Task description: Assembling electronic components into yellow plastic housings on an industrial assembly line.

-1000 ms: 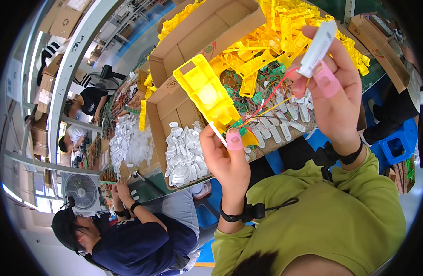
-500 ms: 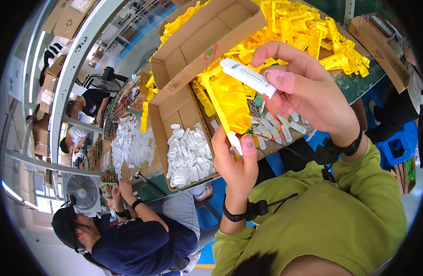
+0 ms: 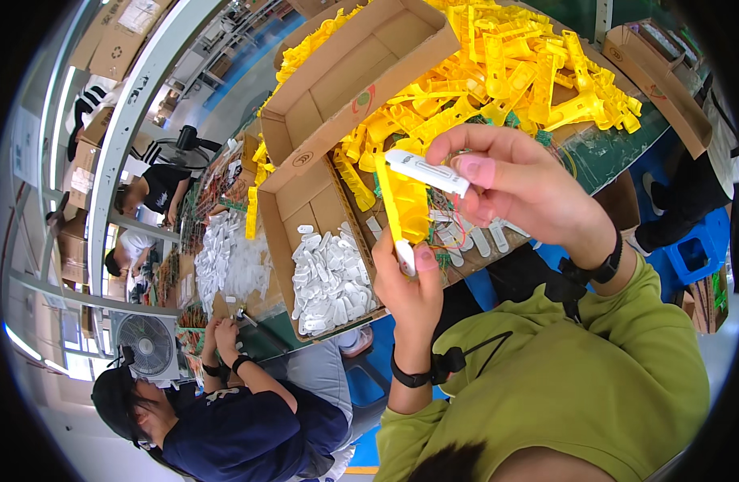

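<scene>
My left hand [image 3: 413, 293] is closed round the lower end of a yellow plastic housing [image 3: 409, 210], the thumb pressing where a small white piece [image 3: 405, 255] shows. Between thumb and fingers my right hand [image 3: 538, 189] pinches a slim white plastic casing [image 3: 427, 172] with a slotted face, just above and beside the housing. Whether the two parts touch I cannot tell. Thin red wires [image 3: 463, 233] hang below the right hand. Beneath my hands, more white casings [image 3: 480, 241] lie among wires on the table.
A cardboard box [image 3: 277, 217] of white casings [image 3: 329, 281] stands left of my hands, with another box [image 3: 357, 68] propped behind. Yellow housings [image 3: 506, 64] are heaped at the back. A person in a dark shirt [image 3: 241, 430] works at the left; a blue stool [image 3: 691, 253] stands right.
My right hand has come down with the white casing, which now points more level. The yellow housing in my left hand has turned and shows narrower.
</scene>
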### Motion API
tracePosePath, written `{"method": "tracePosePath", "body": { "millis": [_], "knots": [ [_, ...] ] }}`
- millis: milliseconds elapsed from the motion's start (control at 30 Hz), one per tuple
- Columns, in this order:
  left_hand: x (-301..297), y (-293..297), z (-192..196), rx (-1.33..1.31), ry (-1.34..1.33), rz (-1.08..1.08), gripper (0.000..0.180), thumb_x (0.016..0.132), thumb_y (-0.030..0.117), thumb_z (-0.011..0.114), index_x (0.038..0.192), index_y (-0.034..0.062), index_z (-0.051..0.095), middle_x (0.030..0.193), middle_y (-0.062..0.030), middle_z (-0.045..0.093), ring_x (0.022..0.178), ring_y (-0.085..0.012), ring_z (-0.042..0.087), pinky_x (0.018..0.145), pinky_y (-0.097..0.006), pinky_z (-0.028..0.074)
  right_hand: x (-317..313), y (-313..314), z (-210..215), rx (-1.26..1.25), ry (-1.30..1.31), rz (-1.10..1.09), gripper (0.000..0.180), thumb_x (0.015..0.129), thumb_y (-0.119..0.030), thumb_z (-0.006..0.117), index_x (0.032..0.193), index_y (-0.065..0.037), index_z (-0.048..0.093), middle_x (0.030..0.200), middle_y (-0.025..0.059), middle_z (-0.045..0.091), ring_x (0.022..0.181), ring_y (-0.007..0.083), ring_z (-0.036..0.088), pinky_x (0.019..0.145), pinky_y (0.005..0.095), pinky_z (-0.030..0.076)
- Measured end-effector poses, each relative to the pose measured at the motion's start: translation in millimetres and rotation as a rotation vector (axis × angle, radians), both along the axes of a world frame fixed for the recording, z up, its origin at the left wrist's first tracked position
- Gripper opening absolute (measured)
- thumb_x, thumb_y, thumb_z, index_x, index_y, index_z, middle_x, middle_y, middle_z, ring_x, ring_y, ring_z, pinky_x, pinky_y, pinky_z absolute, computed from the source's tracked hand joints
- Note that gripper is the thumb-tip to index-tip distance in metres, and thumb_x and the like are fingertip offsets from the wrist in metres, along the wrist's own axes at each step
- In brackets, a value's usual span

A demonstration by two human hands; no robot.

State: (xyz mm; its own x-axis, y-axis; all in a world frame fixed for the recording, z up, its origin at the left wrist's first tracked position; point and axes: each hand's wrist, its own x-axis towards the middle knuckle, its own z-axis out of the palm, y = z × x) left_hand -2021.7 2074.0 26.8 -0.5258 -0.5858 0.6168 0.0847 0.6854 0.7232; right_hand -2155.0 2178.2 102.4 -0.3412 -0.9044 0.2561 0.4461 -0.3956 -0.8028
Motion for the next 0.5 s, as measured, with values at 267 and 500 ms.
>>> {"method": "tracePosePath", "body": {
  "millis": [267, 500],
  "knots": [
    [2, 2, -8, 0.02, -0.102, -0.056, 0.035, 0.08, 0.015, 0.055, 0.108, -0.0015, 0.045, 0.086, -0.0149, 0.057, 0.071, -0.021, 0.058, 0.065, -0.029, 0.045, 5, -6, -11, 0.009, -0.11, -0.098, 0.023, 0.086, -0.015, 0.048, 0.104, 0.0, 0.05, 0.078, 0.0035, 0.054, 0.064, 0.0073, 0.048, 0.059, 0.0203, 0.041],
    [2, 13, -12, 0.095, -0.09, -0.231, 0.031, 0.083, 0.021, 0.052, 0.103, -0.0027, 0.047, 0.084, -0.0072, 0.053, 0.069, -0.0103, 0.051, 0.062, -0.022, 0.042, -13, -4, -22, 0.021, 1.462, -1.153, 0.018, 0.086, -0.018, 0.049, 0.092, 0.0, 0.053, 0.086, 0.0014, 0.056, 0.077, 0.0103, 0.051, 0.066, 0.0273, 0.041]
  ]
}}
